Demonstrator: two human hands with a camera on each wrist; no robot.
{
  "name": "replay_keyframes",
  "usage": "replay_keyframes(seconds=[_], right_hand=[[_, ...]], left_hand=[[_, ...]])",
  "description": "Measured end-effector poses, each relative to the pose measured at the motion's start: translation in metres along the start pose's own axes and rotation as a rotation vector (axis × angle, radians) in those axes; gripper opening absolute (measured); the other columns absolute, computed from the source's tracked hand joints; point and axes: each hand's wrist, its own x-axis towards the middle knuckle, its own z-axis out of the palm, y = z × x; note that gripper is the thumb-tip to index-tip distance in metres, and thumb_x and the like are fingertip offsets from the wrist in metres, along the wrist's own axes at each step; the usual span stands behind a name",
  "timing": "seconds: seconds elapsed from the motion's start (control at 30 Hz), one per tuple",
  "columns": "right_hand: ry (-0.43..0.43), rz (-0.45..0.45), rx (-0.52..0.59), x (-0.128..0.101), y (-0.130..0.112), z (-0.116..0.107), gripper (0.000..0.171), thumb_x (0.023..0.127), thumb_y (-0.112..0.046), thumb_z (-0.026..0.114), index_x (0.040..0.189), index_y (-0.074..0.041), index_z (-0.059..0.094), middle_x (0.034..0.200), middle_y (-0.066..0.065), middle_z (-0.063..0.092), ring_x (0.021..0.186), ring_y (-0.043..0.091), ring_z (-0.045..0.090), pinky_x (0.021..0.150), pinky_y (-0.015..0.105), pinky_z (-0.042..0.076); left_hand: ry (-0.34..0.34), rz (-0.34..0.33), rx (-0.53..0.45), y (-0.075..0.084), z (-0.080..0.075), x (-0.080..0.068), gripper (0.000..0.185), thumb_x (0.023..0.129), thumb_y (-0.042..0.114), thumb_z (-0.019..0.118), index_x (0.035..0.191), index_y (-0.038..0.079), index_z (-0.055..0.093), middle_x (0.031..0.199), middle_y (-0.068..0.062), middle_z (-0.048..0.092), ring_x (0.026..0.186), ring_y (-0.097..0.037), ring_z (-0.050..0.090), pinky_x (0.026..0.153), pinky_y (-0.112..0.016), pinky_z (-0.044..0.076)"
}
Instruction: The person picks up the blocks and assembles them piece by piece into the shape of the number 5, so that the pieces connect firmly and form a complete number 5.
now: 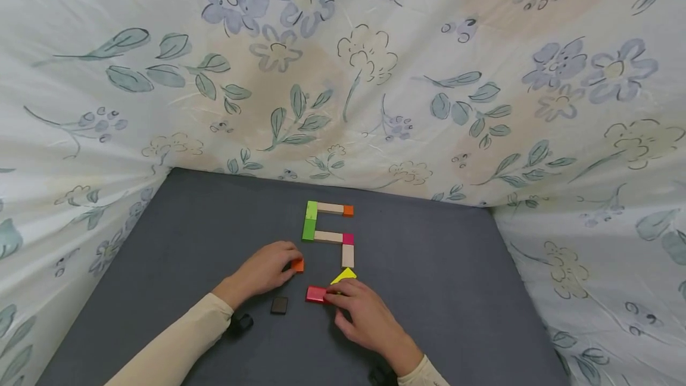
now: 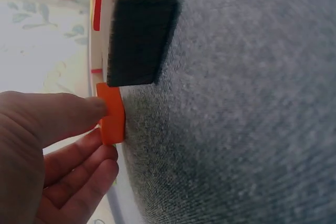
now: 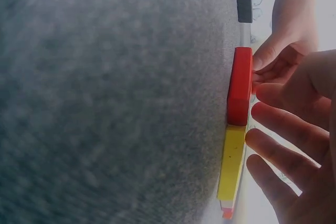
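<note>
1. A person is arranging small wooden blocks on a grey cloth-covered table [image 1: 439,290], with flowered sheets [image 1: 343,76] hanging behind and to both sides.
2. The left hand [image 1: 265,270] is pinching a small orange block [image 1: 298,265] between thumb and curled fingers; the left wrist view shows the orange block [image 2: 111,114] resting on the cloth with the thumb tip pressing its face.
3. The right hand [image 1: 364,314] is touching a flat red block [image 1: 317,295], which is lying just beside a yellow triangle [image 1: 345,276]; in the right wrist view the fingers [image 3: 283,124] are looking nearly straight, only the thumb tip meeting the red block [image 3: 240,85].
4. The blocks are looking light, rigid and smooth-painted, likely sliding easily on the cloth; taking them by two opposite side faces seems safest.
5. A black block [image 1: 278,305] is lying apart, near the left wrist.
6. Further back, green, pale, orange and pink blocks are forming a bent line [image 1: 328,228].
</note>
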Motion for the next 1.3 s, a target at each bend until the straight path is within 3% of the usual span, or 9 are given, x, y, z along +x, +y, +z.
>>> replay_keyframes(seconds=[0.5,0.9,1.3], right_hand=[[0.002,-0.014,-0.026,-0.003,0.005,0.003,0.031,0.097,-0.014,0.075,0.128,-0.015,0.082,0.133,-0.007,0.069,0.126,0.013,0.060,0.110,0.039,0.052],[-0.013,0.003,-0.030,-0.004,0.005,-0.002,0.032,0.098,-0.014,0.075,0.129,-0.016,0.082,0.134,-0.006,0.070,0.127,0.014,0.061,0.111,0.043,0.051],[-0.004,-0.005,-0.020,-0.004,0.004,0.000,0.034,0.098,-0.012,0.074,0.132,-0.016,0.080,0.137,-0.006,0.068,0.129,0.013,0.059,0.110,0.043,0.052]], left_hand=[[-0.012,-0.017,-0.019,0.010,-0.001,-0.006,0.027,0.095,0.018,0.088,0.119,0.008,0.080,0.113,-0.003,0.071,0.103,-0.021,0.069,0.091,-0.043,0.061],[0.027,0.047,-0.029,0.018,0.002,-0.012,0.022,0.092,0.018,0.091,0.111,0.011,0.081,0.105,0.001,0.070,0.094,-0.017,0.067,0.085,-0.038,0.061],[-0.065,-0.007,-0.061,0.022,0.000,-0.015,0.025,0.092,0.018,0.091,0.114,0.012,0.080,0.104,0.003,0.069,0.090,-0.012,0.064,0.084,-0.036,0.061]])
